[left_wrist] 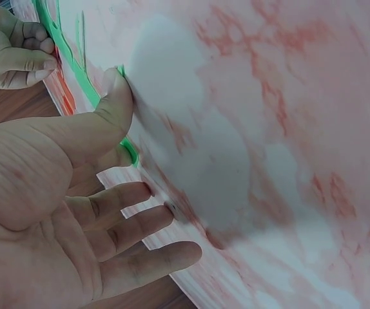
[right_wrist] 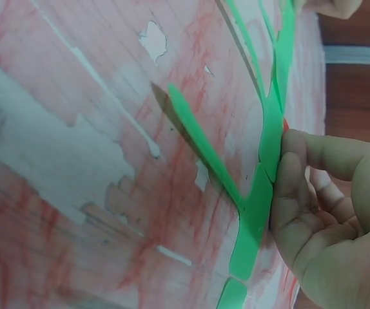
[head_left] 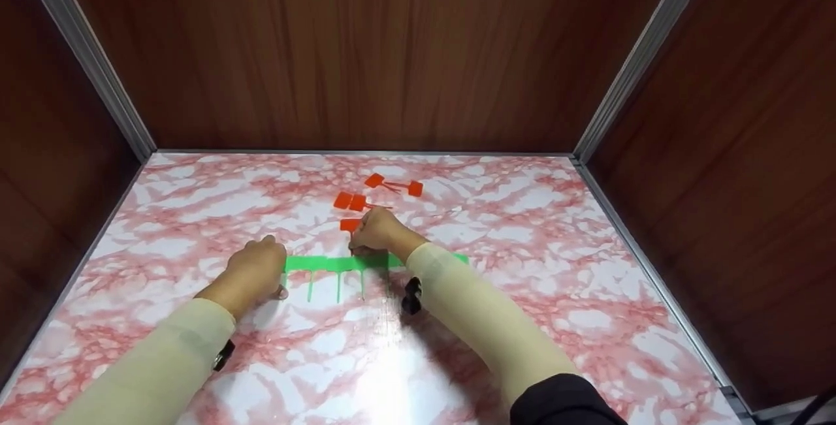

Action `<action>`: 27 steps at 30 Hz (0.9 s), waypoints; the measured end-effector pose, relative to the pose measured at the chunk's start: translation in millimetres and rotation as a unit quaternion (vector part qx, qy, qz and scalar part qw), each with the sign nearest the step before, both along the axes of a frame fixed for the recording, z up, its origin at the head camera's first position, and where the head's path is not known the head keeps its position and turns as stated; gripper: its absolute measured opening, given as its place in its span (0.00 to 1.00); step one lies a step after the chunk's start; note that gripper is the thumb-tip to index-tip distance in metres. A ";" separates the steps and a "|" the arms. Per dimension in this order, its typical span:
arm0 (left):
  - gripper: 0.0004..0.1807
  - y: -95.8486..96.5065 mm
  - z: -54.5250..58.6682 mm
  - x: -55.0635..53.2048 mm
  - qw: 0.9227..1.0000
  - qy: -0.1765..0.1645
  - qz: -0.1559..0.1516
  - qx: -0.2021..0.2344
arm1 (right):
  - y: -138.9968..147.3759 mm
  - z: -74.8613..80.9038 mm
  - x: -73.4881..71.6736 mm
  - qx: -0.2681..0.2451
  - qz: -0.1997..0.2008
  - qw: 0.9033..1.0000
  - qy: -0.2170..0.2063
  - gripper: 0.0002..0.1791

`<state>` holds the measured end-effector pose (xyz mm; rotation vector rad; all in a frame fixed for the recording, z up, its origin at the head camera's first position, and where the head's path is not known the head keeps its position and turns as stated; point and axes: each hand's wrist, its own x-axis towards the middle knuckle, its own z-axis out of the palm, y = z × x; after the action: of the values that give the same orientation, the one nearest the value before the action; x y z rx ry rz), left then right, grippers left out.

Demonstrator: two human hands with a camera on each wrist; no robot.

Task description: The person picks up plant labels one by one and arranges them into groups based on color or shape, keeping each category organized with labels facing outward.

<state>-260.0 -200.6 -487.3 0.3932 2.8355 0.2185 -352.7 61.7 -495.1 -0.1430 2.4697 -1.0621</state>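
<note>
A row of green plastic tags [head_left: 338,263] with thin tails pointing toward me lies on the marbled tabletop. My left hand [head_left: 258,269] is at the row's left end. In the left wrist view its thumb touches the tail tip of the end green tag [left_wrist: 133,154], the forefinger is at the head, and the other fingers are extended. Behind the row, my right hand [head_left: 375,230] pinches the tail of a red-orange tag [head_left: 350,224]. In the right wrist view those fingertips sit right at the green heads [right_wrist: 272,138], mostly hiding the red tail.
Several more red-orange tags [head_left: 357,202] lie farther back, two of them [head_left: 415,188] with crossing tails. Dark wood-grain panels [head_left: 366,53] with metal edging wall the table [head_left: 522,268] at the back and both sides.
</note>
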 end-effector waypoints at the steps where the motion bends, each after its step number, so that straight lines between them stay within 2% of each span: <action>1: 0.23 0.2 0.3 0.8 1.000 0.000 0.000 0.000 | 0.5 0.0 0.2 -0.003 -0.001 1.000 -0.006 0.11; 7: 0.24 3.2 -0.5 2.8 1.000 0.002 0.002 0.001 | 5.7 -1.0 -1.0 -0.028 -0.008 0.999 -0.021 0.12; 9: 0.23 4.5 -2.9 3.4 1.000 0.000 0.001 0.006 | 9.6 -1.3 -3.5 -0.032 -0.011 0.999 -0.016 0.13; 13: 0.23 6.9 -5.7 5.7 1.000 -0.002 -0.003 0.015 | 19.2 2.1 -13.6 -0.036 -0.047 0.998 0.012 0.14; 16: 0.24 7.2 -4.9 6.7 1.000 -0.005 -0.004 0.014 | 25.1 7.6 -25.4 -0.008 -0.077 0.995 0.059 0.12; 18: 0.25 6.7 -4.2 6.4 1.000 -0.006 -0.004 0.012 | 27.9 10.9 -33.4 0.029 -0.082 0.992 0.095 0.10; 20: 0.26 6.2 -3.4 5.9 1.000 -0.008 -0.005 0.010 | 29.9 12.6 -40.4 0.060 -0.090 0.988 0.112 0.09; 24: 0.25 6.0 -3.0 4.2 1.000 -0.008 -0.002 0.013 | 31.2 11.3 -49.8 0.089 -0.105 0.986 0.092 0.07; 27: 0.24 6.2 -3.1 3.2 1.000 -0.008 0.001 0.012 | 29.8 6.0 -53.4 0.102 -0.094 0.987 0.079 0.11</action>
<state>-256.8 -194.5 -490.4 0.3924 2.8203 0.2544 -406.1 91.6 -489.1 0.0752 2.7624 -0.8924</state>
